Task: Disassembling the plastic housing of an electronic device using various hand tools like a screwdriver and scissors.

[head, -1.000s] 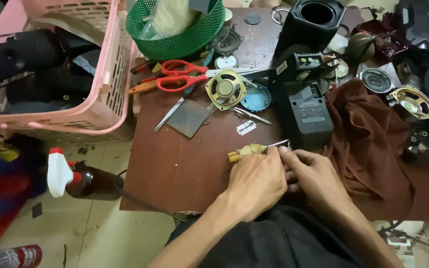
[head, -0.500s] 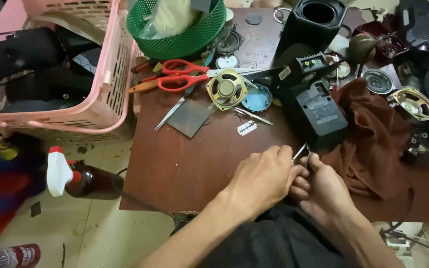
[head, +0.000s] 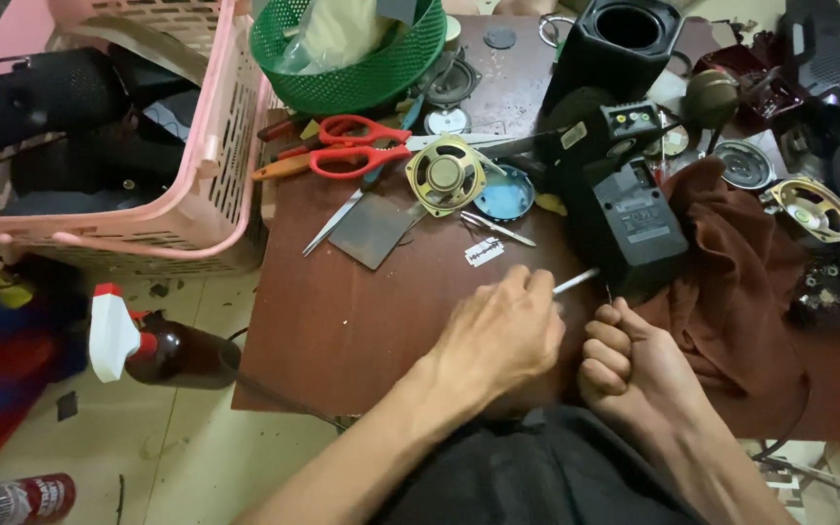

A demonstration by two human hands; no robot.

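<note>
My left hand [head: 503,335] is closed around a thin metal tool [head: 576,282]. Only its silver shaft shows, sticking out toward the upper right; the handle is hidden inside my fingers. The tip points at a black box-shaped device [head: 634,219] lying on the brown wooden table [head: 342,321]. My right hand [head: 634,365] is curled into a fist just right of the left hand, at the lower edge of the device and against a brown cloth [head: 731,292]. Whether the fist holds anything is hidden.
Behind the hands lie a razor blade [head: 484,253], a small speaker [head: 445,175], red-handled scissors [head: 357,146], a grey metal plate [head: 373,228] and a green basket [head: 352,78]. A pink basket [head: 196,165] stands left. More speaker parts [head: 814,209] sit right. A spray bottle [head: 148,345] lies on the floor.
Both hands shifted right toward the black device. The tool's yellowish handle, visible left of my left hand a second ago, is now hidden and only the shaft shows.
</note>
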